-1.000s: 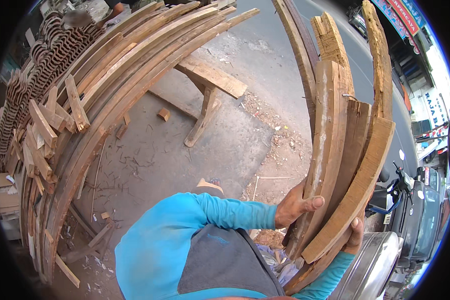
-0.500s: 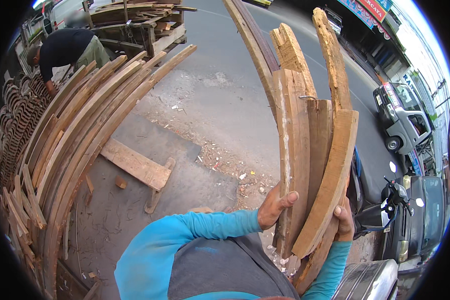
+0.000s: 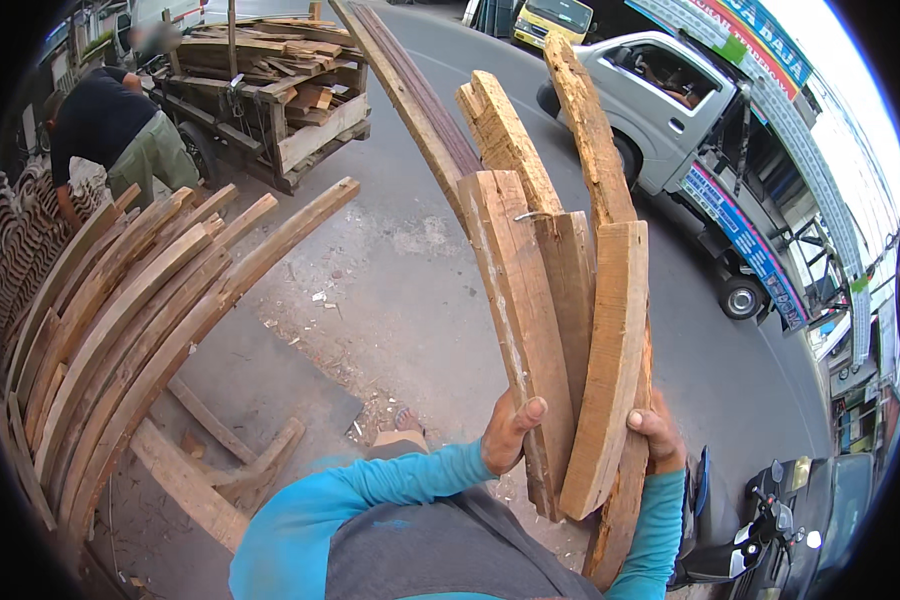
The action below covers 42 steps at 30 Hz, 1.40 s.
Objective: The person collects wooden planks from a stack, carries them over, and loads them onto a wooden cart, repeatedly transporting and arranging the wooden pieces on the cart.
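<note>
A bundle of rough wooden beams stands tilted up in front of my body, clasped between both hands. My left hand presses on its left side, thumb lying across the wood. On the bundle's right side, my right hand grips with the thumb over a short light beam; its other fingers are hidden behind the wood. A bent nail sticks out near the top of one beam. Longer pieces, one with a ragged end, reach up beyond the shorter ones.
Long beams lean at the left beside stacked roof tiles, where another person bends over. A wood-laden cart stands behind. A wooden bench is near my left. On the road is a silver truck; a motorbike stands right.
The view has swung, and the bundle in my hands appears further left. The silver truck has come closer along the road, and a yellow vehicle shows more fully behind.
</note>
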Available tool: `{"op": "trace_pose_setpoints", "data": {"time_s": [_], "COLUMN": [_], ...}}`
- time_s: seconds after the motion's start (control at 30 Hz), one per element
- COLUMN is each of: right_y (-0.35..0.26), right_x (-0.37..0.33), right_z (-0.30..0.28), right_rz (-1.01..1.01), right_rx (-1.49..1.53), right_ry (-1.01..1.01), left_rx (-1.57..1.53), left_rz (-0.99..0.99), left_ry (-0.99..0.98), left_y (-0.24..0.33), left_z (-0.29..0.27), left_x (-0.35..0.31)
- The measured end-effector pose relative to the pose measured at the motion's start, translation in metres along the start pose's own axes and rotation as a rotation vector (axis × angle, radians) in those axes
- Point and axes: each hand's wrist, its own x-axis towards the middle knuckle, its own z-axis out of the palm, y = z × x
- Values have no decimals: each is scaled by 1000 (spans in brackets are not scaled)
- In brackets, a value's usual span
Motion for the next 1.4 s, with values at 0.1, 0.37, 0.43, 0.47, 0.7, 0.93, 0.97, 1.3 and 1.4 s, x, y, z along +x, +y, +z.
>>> {"op": "trace_pose_setpoints", "data": {"time_s": [0.1,0.37,0.43,0.47,0.7,0.93,0.97,1.3,1.4], "right_y": [-9,-68,-76,-77,-101,-147,-150,-199,-211], "right_x": [64,278,339,371,623,824,843,1024,1071], "right_z": [-17,-37,-42,-44,-43,6,17,105,136], "right_rz": [40,57,48,22,31,-16,-17,-91,-72], "right_rx": [-20,-74,-83,-69,-86,-114,-99,-143,-117], "right_ry": [-6,-60,-105,-115,-370,-596,-619,-722,-731], "left_rx": [-15,-63,-52,-54,-40,39,35,156,179], "left_rz": [-6,-39,-28,-14,146,337,370,489,496], "left_ry": [24,37,46,69,232,405,429,465,490], "left_y": [11,53,59,62,116,201,208,326,359], "left_z": [-23,-88,-108,-119,-207,-274,-288,-388,-417], "left_x": [59,256,304,328,501,624,636,746,773]}}
